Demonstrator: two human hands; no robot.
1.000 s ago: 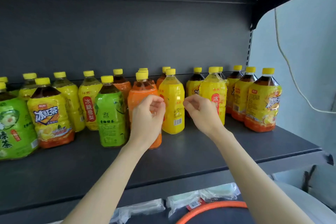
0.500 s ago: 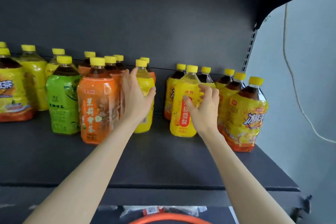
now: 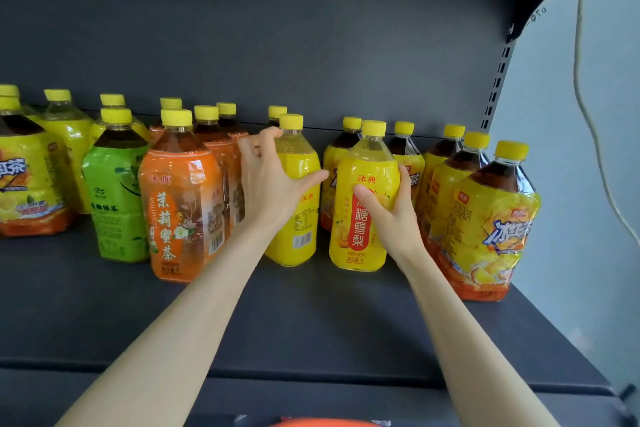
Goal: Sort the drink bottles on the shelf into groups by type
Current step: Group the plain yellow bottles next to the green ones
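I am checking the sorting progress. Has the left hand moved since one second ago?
Yes. The left hand moved right: from in front of the orange bottle to the plain yellow bottle beside it, which it now grips.

On the dark grey metal shelf (image 3: pixel 311 322), from left edge towards right, stand a green-labelled plastic bottle (image 3: pixel 116 198), an orange-labelled bottle (image 3: pixel 180 211), a plain yellow bottle (image 3: pixel 301 236), a red-panelled yellow bottle (image 3: pixel 358 243) and a dark-tea bottle (image 3: pixel 485 229).

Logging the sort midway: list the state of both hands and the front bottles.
left hand, grips back-facing yellow bottle
right hand, grips pear drink bottle
back-facing yellow bottle, upright, capped, barcode showing
pear drink bottle, upright, capped, label forward
orange tea bottle, upright, capped
green tea bottle, upright, capped
right-end iced tea bottle, upright, capped
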